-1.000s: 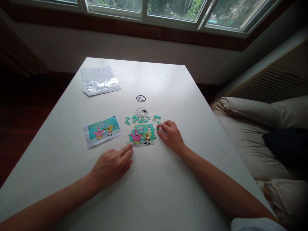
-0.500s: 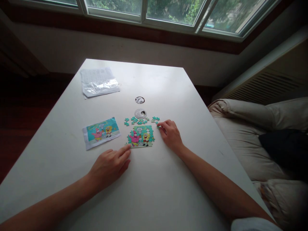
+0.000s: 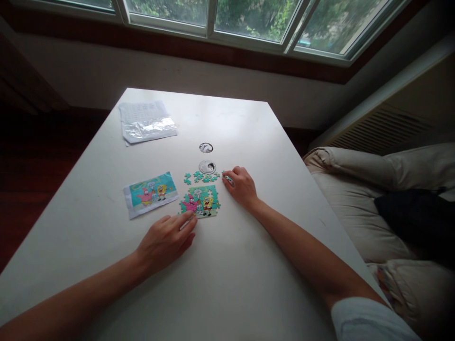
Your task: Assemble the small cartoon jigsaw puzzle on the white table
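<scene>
A partly assembled jigsaw puzzle [image 3: 201, 201] with pink, yellow and teal cartoon figures lies on the white table [image 3: 227, 279]. My left hand [image 3: 168, 237] rests at its lower left edge, fingers stretched out and fingertips touching it. Beyond the puzzle's top edge several loose teal puzzle pieces [image 3: 206, 177] are scattered. My right hand [image 3: 241, 185] is at the right end of these, thumb and index finger bent together around a small puzzle piece [image 3: 223, 174], mostly hidden by the fingertips. More pieces show in the gap behind them.
Left of the puzzle lies a picture packet [image 3: 152, 194] printed with the same figures. Farther back are papers with a clear plastic sleeve [image 3: 149, 123]. Two round table inserts [image 3: 207, 166] sit behind the loose pieces. A beige sofa [image 3: 348, 208] stands along the right side.
The assembled puzzle has slid left toward the packet, my left fingers now overlapping its lower edge. My right hand has moved left and slightly away from me, over the right-hand loose pieces.
</scene>
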The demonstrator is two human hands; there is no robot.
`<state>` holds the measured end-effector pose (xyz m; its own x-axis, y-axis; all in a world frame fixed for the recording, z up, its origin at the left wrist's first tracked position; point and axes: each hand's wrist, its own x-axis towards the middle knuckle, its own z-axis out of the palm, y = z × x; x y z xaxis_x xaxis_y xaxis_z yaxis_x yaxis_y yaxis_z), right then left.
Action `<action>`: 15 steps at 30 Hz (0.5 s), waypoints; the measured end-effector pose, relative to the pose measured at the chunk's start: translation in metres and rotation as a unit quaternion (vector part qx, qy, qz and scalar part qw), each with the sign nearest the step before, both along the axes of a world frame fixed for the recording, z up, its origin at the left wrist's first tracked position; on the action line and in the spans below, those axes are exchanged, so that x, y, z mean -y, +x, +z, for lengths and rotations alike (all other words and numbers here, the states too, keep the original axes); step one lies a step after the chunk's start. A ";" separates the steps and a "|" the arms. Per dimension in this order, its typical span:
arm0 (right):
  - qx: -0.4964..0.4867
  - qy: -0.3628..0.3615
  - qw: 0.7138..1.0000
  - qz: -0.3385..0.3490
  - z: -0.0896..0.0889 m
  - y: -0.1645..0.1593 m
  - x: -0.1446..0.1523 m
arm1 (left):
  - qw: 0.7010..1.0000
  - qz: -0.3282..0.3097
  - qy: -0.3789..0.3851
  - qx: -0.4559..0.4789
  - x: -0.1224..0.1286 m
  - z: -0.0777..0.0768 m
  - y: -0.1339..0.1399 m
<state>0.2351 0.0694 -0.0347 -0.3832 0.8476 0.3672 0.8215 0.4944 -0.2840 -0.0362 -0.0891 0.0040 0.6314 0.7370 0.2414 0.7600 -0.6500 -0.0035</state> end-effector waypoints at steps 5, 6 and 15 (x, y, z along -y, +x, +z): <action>-0.024 0.001 1.000 -0.002 0.000 0.002 0.005 | 0.999 -0.028 -0.029 0.007 -0.002 -0.004 -0.001; -0.024 0.003 1.000 -0.009 0.001 0.002 0.005 | 0.999 -0.029 -0.030 0.001 -0.002 -0.005 -0.001; -0.020 -0.027 0.997 0.069 0.002 0.005 0.003 | 1.000 0.005 -0.005 -0.005 -0.007 -0.008 -0.003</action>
